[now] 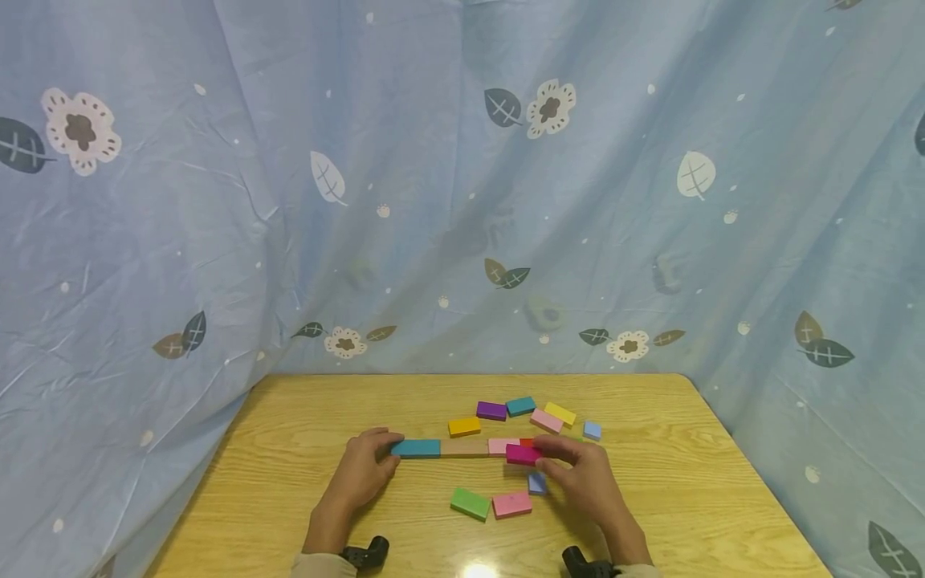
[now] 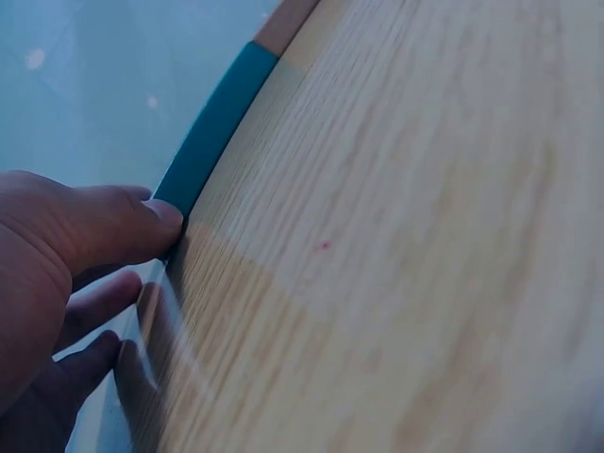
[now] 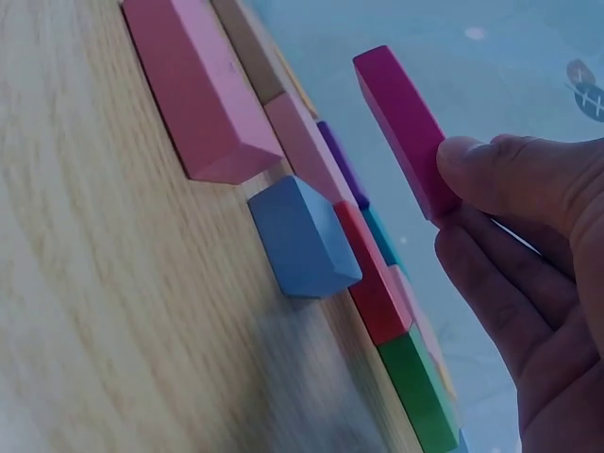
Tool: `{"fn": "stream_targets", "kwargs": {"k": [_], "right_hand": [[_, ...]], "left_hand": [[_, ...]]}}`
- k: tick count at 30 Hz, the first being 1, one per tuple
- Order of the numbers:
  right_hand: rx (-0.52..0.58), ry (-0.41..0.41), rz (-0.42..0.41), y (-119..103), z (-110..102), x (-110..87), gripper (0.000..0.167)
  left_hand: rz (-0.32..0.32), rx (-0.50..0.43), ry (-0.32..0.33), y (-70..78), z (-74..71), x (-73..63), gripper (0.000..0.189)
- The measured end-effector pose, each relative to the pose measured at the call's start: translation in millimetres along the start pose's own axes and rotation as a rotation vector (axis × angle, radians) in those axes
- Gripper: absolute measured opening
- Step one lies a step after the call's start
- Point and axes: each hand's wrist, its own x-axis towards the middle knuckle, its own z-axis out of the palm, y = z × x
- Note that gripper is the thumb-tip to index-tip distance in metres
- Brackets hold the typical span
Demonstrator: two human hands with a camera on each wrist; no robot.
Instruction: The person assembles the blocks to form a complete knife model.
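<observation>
My left hand (image 1: 361,470) pinches the left end of a teal block (image 1: 417,449) between thumb and fingers. End to end with it on the table lie a tan block (image 1: 465,449), a pale pink block (image 1: 500,446), a red block (image 3: 376,283) and a green block (image 3: 420,396). My right hand (image 1: 587,474) holds a magenta block (image 1: 522,455) by one end, thumb against its side. That block is raised off the table and overlaps the pink and red part of the row in the head view. The right hand hides most of the green block there.
Behind the row lie an orange-yellow block (image 1: 464,427), a purple block (image 1: 491,411), a second teal block (image 1: 520,406), more blocks and a small blue block (image 1: 592,430). In front are a light green block (image 1: 470,504), a pink block (image 1: 511,505) and another small blue block (image 1: 537,484).
</observation>
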Motion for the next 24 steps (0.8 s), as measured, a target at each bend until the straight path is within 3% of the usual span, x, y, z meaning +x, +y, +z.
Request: {"fn": "stream_targets", "kwargs": {"k": [8, 24], "right_hand": [[0.019, -0.051, 0.002, -2, 4, 7.2, 0.031], [-0.099, -0.117, -0.027, 4, 16, 8.9, 0.029]], "left_hand": [[0.007, -0.002, 0.001, -0.7, -0.1, 0.5, 0.034], [-0.005, -0.020, -0.007, -0.8, 0.2, -0.4, 0.034]]}}
